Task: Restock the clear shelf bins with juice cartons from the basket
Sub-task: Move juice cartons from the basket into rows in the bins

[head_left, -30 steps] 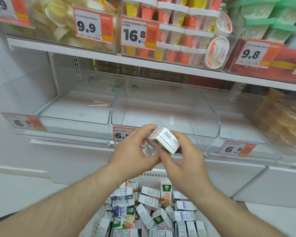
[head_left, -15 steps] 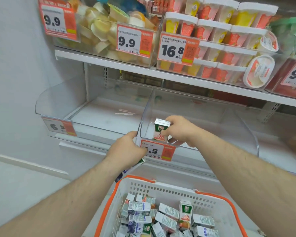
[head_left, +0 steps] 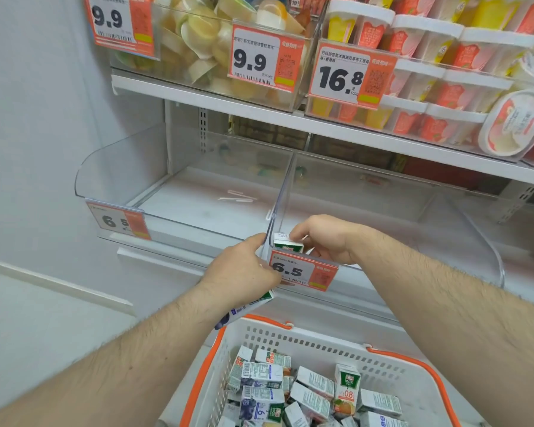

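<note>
White shelving (head_left: 259, 114) filled the background, with clear bins on two levels. Inside the near left corner of the middle clear bin (head_left: 463, 241), the right hand (head_left: 324, 238) pinched a green-topped juice carton (head_left: 285, 243) with curled fingers, just behind the 6.5 price tag (head_left: 302, 271). Touching that bin's front corner from outside, the left hand (head_left: 242, 271) curled around a second carton (head_left: 244, 308), which poked out below the palm. Further left stood another clear bin (head_left: 111, 171). Nearest, the white basket (head_left: 305, 337) with orange handles held many loose juice cartons (head_left: 309, 392).
</note>
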A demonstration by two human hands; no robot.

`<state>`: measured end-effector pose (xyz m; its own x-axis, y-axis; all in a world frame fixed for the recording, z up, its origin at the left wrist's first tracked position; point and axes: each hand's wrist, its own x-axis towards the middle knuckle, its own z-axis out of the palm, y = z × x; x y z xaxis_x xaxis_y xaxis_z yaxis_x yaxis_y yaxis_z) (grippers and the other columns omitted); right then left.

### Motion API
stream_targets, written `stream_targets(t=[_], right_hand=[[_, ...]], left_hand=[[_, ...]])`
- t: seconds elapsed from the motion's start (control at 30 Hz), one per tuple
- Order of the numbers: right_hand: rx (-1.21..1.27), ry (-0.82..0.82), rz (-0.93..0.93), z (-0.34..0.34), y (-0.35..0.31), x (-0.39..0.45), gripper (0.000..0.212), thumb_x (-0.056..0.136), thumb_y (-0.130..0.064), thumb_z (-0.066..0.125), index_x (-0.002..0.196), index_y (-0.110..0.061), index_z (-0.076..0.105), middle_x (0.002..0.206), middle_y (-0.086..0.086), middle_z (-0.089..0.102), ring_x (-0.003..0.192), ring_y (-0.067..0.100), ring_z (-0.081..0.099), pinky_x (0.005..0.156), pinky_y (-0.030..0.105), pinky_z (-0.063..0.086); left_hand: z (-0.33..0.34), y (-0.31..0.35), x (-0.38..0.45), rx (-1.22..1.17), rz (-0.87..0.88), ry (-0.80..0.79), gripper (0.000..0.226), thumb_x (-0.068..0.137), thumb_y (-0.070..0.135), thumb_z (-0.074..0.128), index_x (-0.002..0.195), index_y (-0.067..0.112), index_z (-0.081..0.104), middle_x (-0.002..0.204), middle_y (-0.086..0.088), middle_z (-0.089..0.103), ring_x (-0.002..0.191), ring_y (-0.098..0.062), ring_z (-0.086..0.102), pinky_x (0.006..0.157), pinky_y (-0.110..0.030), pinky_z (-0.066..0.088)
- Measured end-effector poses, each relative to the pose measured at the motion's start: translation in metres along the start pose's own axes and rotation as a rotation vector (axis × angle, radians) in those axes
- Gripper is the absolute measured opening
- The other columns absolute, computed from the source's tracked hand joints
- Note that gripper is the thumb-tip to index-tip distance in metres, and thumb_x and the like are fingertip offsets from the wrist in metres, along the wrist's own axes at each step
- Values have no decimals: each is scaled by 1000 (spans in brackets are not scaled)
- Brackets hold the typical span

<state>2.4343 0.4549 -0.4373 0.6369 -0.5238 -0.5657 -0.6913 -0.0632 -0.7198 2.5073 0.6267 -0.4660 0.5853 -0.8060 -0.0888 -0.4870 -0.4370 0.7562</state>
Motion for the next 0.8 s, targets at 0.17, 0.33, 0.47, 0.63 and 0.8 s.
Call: stream_targets(t=[0.17, 0.33, 0.47, 0.63, 0.8], right_hand=[[-30, -6, -10, 0, 3, 3, 20, 103, -17, 46, 102, -3, 60, 101, 20, 67, 75, 28, 67, 71, 36, 55], [-37, -9, 12, -1, 4, 3, 21, 103, -20, 46, 104, -4, 60, 95, 18, 68, 73, 26, 68, 67, 32, 55], [-4, 24, 13, -2, 7, 4, 26, 103, -20, 47, 117, 0, 57, 105, 21, 69, 76, 26, 69, 66, 32, 56], [77, 27, 8, -4, 10, 6, 29, 104, -20, 45, 122, 1, 53, 118, 24, 66, 91, 33, 70, 91, 45, 55], [63, 97, -19, -4, 13, 8, 24, 105, -18, 42, 110, 1, 55, 89, 16, 71, 78, 28, 69, 81, 41, 54]], left_hand=[[1, 2, 1, -10, -4, -32, 57, 78, 26, 62, 130, 44, 46, 87, 15, 72, 84, -8, 67, 82, -36, 57], [2, 3, 1, -3, -7, -30, 59, 80, 26, 62, 132, 46, 43, 95, 14, 72, 84, -8, 67, 81, -34, 58], [3, 2, 0, -7, -5, -32, 60, 81, 27, 61, 134, 46, 41, 91, 16, 72, 77, -5, 68, 77, -33, 59], [3, -1, 2, -23, 4, -42, 64, 81, 25, 60, 138, 45, 39, 89, 15, 72, 75, -5, 68, 76, -32, 59], [2, -1, 1, -16, 17, -51, 58, 82, 25, 59, 133, 46, 42, 86, 16, 71, 76, -4, 67, 70, -26, 55]])
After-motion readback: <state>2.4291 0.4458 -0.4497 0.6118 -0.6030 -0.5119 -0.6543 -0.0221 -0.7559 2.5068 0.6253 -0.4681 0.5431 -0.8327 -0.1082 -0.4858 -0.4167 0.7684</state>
